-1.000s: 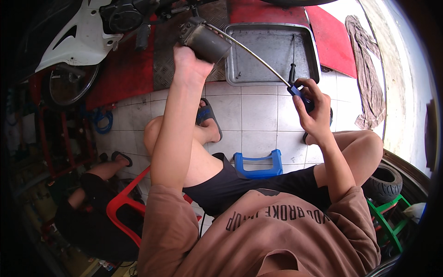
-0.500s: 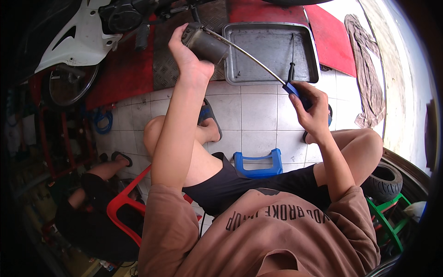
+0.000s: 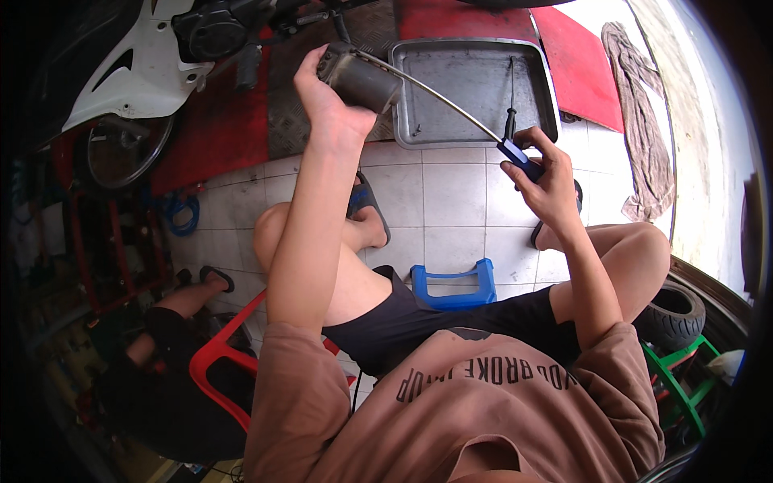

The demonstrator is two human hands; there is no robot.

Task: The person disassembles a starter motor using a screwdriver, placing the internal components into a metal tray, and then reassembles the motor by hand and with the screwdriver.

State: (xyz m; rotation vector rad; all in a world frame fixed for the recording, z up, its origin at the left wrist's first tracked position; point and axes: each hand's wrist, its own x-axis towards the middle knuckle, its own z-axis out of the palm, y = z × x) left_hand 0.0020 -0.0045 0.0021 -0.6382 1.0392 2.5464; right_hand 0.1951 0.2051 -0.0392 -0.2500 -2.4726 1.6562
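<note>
Raised at upper centre, my left hand [image 3: 334, 113] is closed around a dark grey cylindrical part [image 3: 366, 83] with a fitting at its upper left end. My right hand [image 3: 551, 181] pinches the blue handle of a long screwdriver [image 3: 519, 158] between thumb and fingers. The shaft slants up and left over the tray to the upper end of the part; where exactly the tip sits is too small to make out. Beneath the shaft is a grey metal tray [image 3: 467, 64]. A black-handled screwdriver [image 3: 510, 122] and a small dark piece [image 3: 418, 129] lie in it.
A white-panelled motorcycle [image 3: 129, 80] stands at upper left by a red platform [image 3: 221, 129]. A brown cloth [image 3: 644, 121] lies far right. Below are a blue stool [image 3: 455, 299], a red chair [image 3: 213, 354], a tyre [image 3: 676, 314] and a green frame [image 3: 684, 378]. Another person sits lower left.
The fingers of my right hand have shifted on the screwdriver handle, and the handle has turned a little. My left hand still holds the part in nearly the same place.
</note>
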